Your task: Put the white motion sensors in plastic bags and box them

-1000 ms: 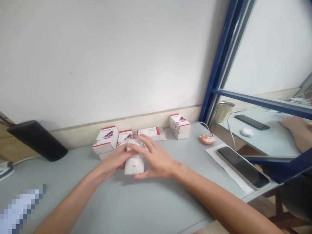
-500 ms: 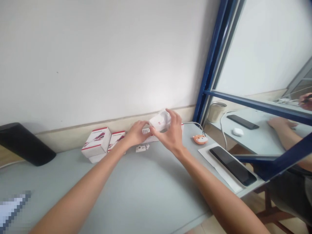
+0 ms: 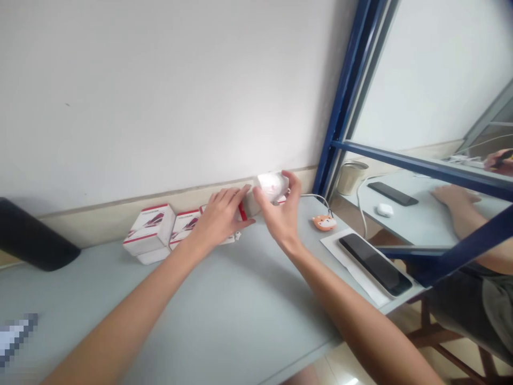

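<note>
We are gripping a box (image 3: 251, 204) with our left hand (image 3: 219, 215), a white packet (image 3: 269, 183) with our right hand (image 3: 282, 220), seemingly aligning them; this is needing steadiness.

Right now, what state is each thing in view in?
Left hand, gripping the red-edged box
Right hand, gripping the white item
Red-edged box, held; open or shut unclear
White item, held
Leftmost upper box, apparently shut
Near phone, face up, screen dark
Far phone, face up, screen dark

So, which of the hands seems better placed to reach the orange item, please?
Right, probably: the right hand is nearer the orange item, though occupied with a white piece; the left hand is farther, holding a box.
</note>
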Available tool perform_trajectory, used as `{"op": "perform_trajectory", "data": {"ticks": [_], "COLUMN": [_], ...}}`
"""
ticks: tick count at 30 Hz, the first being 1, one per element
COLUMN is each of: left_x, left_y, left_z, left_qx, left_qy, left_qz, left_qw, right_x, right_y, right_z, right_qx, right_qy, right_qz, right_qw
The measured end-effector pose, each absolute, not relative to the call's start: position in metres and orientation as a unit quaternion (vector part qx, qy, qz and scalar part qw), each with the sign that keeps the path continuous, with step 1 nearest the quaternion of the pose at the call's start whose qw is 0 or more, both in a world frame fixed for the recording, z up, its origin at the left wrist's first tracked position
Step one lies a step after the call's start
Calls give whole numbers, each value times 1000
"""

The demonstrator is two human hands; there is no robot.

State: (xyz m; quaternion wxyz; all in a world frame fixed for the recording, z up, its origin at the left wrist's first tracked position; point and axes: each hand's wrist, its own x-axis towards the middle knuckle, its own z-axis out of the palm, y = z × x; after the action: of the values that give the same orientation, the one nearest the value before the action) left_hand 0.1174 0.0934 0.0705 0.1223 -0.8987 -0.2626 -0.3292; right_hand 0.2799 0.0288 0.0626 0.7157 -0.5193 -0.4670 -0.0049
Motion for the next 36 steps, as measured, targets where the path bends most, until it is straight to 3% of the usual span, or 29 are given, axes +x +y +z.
{"op": "perform_trajectory", "data": {"ticks": [3, 6, 13, 23, 30, 36], "left_x": [98, 86, 63, 44, 34, 25], "left_y": [58, 24, -13, -10, -8, -13], "left_z": [72, 60, 33, 21, 23, 20], "left_qx": [-864, -823, -757, -769, -745, -752], "left_qy": [-276, -289, -371, -373, -400, -397], "left_qz": [-355, -417, -499, -451, -492, -504], "left_qw": [225, 255, 200, 258, 209, 152], "right_x": [265, 247, 220, 217, 213, 202], "right_y": [16, 1, -18, -12, -15, -33], "right_z": [66, 64, 50, 28, 28, 36], "right_qx": [-499, -476, -449, -455, -398, -337], "right_qy": [-482, -542, -660, -714, -761, -832], "right_qz": [25, -29, -86, -41, 32, 84], "right_qw": [720, 692, 596, 531, 512, 433]}}
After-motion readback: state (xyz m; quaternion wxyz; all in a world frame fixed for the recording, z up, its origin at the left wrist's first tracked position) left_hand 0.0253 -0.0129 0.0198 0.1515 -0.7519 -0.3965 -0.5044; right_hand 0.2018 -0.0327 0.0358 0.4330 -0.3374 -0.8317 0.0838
